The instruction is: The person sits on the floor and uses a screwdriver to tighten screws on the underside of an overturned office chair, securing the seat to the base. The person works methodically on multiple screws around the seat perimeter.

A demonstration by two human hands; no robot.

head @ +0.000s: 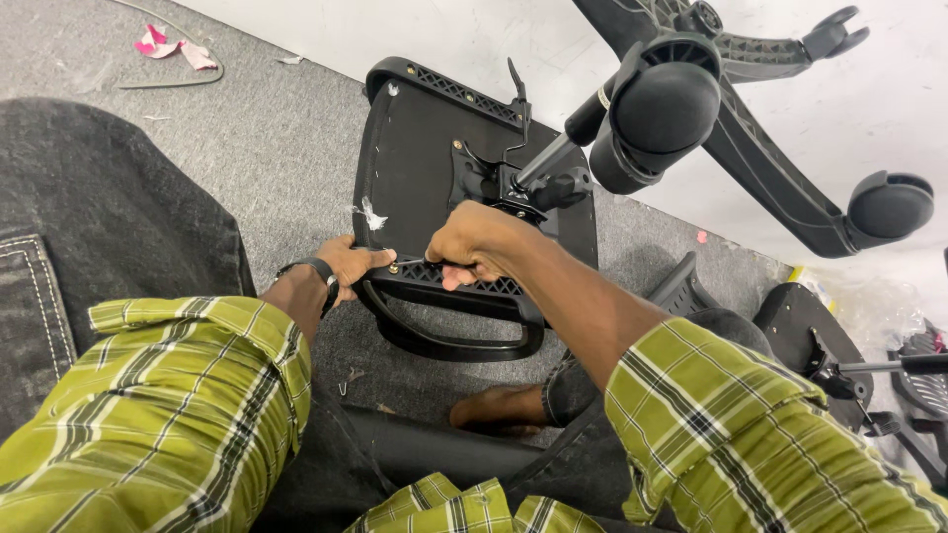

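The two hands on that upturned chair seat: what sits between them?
Head view: between left hand and right hand, only the seat's black edge with a brass screw.

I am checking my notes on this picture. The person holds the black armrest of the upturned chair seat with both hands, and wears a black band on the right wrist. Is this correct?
Not quite. The head view shows the black band on the left wrist, not the right. The rest holds: the left hand and right hand both grip the black armrest at the upturned chair seat.

Looking like a furniture assembly workshop. Lying overturned on grey carpet (286,148): a chair seat (425,168) at twelve o'clock, a wheeled base (770,148) at two, another seat (820,345) at three.
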